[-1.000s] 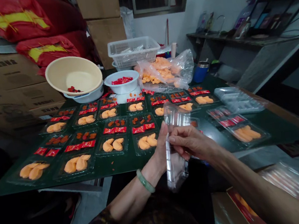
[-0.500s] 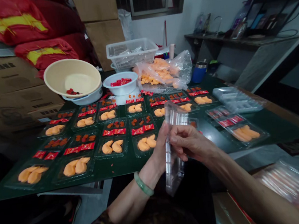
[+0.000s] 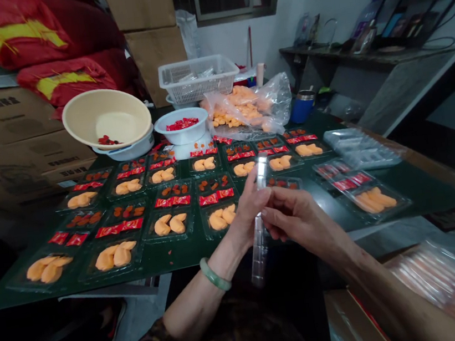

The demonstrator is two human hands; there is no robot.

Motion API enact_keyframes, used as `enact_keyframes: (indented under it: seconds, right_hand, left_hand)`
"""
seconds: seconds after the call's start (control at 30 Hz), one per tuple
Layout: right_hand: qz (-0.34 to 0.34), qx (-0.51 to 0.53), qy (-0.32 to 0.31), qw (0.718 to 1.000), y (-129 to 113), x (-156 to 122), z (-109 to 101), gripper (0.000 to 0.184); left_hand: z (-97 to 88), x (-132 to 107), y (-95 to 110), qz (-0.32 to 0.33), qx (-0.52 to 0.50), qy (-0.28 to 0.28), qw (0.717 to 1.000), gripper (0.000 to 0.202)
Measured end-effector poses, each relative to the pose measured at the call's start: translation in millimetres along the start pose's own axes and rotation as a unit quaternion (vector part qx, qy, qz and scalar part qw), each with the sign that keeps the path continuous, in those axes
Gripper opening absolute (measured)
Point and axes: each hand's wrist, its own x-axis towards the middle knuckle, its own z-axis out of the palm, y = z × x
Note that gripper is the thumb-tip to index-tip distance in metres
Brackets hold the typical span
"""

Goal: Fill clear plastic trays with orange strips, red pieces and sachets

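Both hands hold a stack of clear plastic trays (image 3: 259, 233) edge-on, just in front of the table's near edge. My left hand (image 3: 246, 212), with a green bangle on its wrist, grips the stack from the left. My right hand (image 3: 296, 218) pinches it from the right, fingers curled round the edge. Beyond the hands, several filled clear trays (image 3: 167, 225) lie in rows on the dark green table (image 3: 414, 190), each holding orange pieces, red packets and dark red bits.
A cream basin (image 3: 106, 117) and a white bowl of red packets (image 3: 182, 125) stand at the back. A clear bag of orange pieces (image 3: 248, 107), a white basket (image 3: 197, 77) and a blue cup (image 3: 302, 106) are behind. Empty trays (image 3: 359, 148) sit right. A carton (image 3: 412, 302) is lower right.
The tray stack has turned from showing its broad face to edge-on. Both hands stayed at the same spot.
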Motion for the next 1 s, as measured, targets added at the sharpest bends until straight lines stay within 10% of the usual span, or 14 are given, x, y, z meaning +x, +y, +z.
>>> enact_keyframes:
  seconds: [0.23, 0.47, 1.0]
  right_hand:
    - [-0.012, 0.116, 0.035, 0.993, -6, -1, -23, 0.020]
    - [0.179, 0.189, 0.057, 0.964, 70, 30, -101, 0.030]
    - [0.295, -0.102, 0.270, 0.911, 102, 10, -139, 0.017]
  left_hand:
    - [-21.0, 7, 41, 0.107, 0.041, -0.020, 0.993, 0.039]
    - [-56.1, -3, 81, 0.145, 0.047, 0.032, 0.988, 0.058]
    - [-20.8, 69, 28, -0.100, 0.184, 0.033, 0.977, 0.029]
